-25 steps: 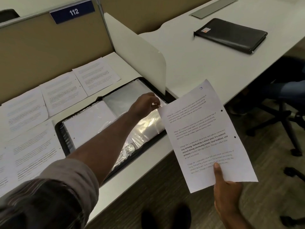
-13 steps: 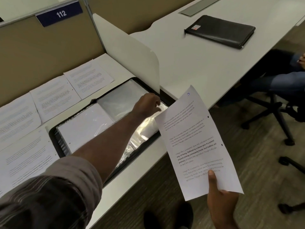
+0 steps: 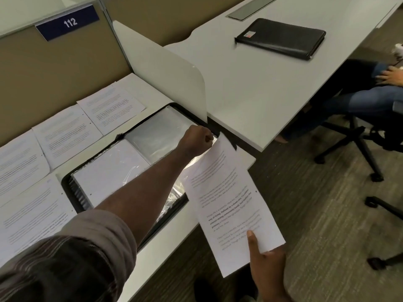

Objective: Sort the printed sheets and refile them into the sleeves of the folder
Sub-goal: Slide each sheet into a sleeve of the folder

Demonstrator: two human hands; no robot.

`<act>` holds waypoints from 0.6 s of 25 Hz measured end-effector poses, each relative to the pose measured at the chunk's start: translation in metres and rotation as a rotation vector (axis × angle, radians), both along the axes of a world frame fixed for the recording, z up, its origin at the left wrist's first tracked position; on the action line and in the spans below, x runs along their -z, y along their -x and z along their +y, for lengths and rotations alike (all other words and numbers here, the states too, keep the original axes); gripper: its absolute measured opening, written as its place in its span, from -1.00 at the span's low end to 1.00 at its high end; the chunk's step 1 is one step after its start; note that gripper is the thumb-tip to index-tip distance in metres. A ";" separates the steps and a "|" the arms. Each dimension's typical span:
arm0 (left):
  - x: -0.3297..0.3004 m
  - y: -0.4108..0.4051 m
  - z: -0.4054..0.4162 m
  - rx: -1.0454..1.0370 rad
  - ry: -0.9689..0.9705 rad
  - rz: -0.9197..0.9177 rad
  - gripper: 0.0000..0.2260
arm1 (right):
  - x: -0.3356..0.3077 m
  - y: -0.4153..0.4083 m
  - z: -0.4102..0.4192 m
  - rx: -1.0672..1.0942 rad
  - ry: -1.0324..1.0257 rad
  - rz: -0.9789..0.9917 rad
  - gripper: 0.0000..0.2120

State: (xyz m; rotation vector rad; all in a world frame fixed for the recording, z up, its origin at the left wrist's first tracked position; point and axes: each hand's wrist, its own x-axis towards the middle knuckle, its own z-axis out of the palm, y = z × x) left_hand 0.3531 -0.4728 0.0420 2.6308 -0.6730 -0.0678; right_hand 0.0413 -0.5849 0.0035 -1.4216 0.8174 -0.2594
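Printed sheets lie in rows on the left of the table, flat against the base of a tan partition that carries a blue plate marked 112. Just right of them, an open black folder rests on the table with its clear sleeves exposed; a white page shows through the near-left sleeve, while the far-right sleeve gleams under the light. A person's left arm, in a rolled grey sleeve, reaches across the folder. The left hand is curled at the folder's far right corner, fingers pinching the edge of a plastic sleeve beside a white divider panel that stands upright between two tables. The top corner of a loose sheet meets that same corner, touching or just beside the left hand's knuckles; whether it has entered the sleeve cannot be told. The sheet slants down past the table's edge over the carpet, printed side up. The right hand pinches its lower end, thumb pressed on the text and fingers hidden beneath. Farther right, a closed black case lies on the neighbouring table, and a seated person's legs and an office chair occupy the edge.
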 end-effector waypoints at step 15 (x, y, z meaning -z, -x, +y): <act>0.027 0.027 0.012 -0.155 0.359 0.116 -0.71 | 0.050 -0.005 0.015 -0.220 -0.019 0.121 -0.58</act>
